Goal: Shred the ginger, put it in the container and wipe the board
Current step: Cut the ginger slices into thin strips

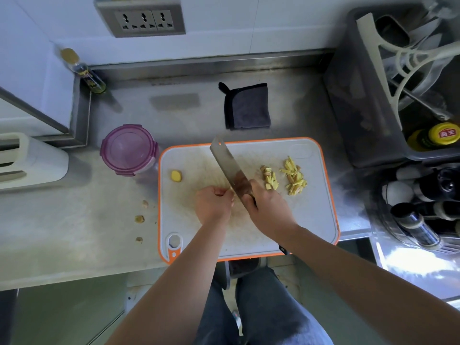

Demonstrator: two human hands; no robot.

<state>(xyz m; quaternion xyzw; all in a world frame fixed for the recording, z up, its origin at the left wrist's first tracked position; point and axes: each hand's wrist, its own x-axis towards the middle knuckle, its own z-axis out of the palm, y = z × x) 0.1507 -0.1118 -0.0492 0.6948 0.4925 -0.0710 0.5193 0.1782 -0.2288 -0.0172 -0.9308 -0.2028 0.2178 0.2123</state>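
Orange-rimmed and white, the cutting board (308, 220) lay at the near edge of the steel counter (74, 245), and both hands worked over its middle. The left hand (214, 205) had its fingers curled down against the flat of the blade, probably pinning a ginger piece, though the knuckles hid it. The right hand (270, 209) was wrapped round the handle of one cleaver (229, 165), whose blade ran away toward the far edge.

Shredding was still the step in hand. The next cut called for thin, even strokes with the left knuckles guiding the blade.

Two shred piles (295, 176) sat right of the blade and one ginger stub (176, 175) near the board's left edge. Three scraps (139, 219) lay on the counter to the left. Beyond stood one container (128, 149), its purple lid on, just beside the board's far left corner. Farther back lay one grey cloth (246, 105).
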